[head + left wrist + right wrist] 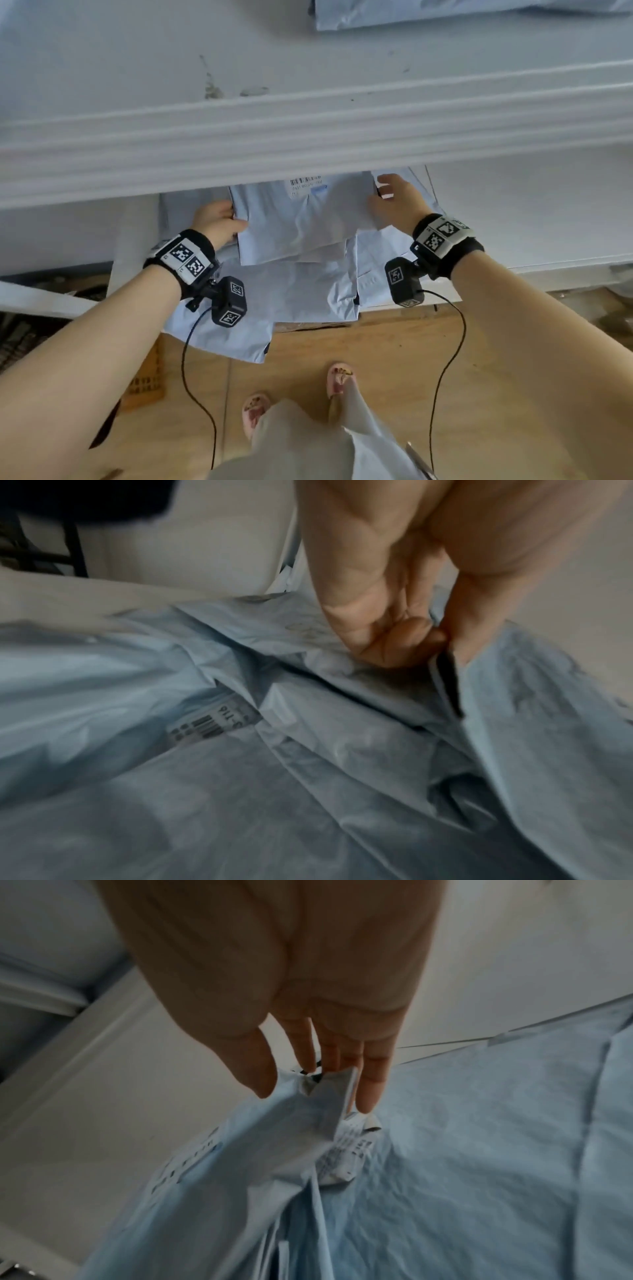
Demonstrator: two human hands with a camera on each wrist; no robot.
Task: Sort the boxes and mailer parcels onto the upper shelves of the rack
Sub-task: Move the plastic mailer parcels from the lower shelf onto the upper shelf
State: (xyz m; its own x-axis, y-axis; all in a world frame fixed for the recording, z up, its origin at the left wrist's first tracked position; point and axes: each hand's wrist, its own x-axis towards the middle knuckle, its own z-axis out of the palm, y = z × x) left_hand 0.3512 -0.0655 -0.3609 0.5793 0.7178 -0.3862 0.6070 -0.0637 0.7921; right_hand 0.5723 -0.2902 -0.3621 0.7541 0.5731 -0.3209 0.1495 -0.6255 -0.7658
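Observation:
A pale blue mailer parcel (301, 219) with a barcode label lies on top of a heap of like mailers on a lower shelf. My left hand (219, 219) pinches its left edge, thumb on top; the left wrist view shows the curled fingers (387, 631) gripping the folded edge (514, 696). My right hand (394, 202) holds the right edge. In the right wrist view the thumb and fingers (369, 1080) clamp the crumpled corner (308, 1110) of the mailer. The parcel's far end is hidden under the shelf above.
A white rack shelf (308, 137) juts out above the hands, with another mailer (445, 13) on it at the top. More blue mailers (294, 291) overhang the lower shelf edge. Wooden floor (376, 349), my feet and a cardboard piece (147, 383) lie below.

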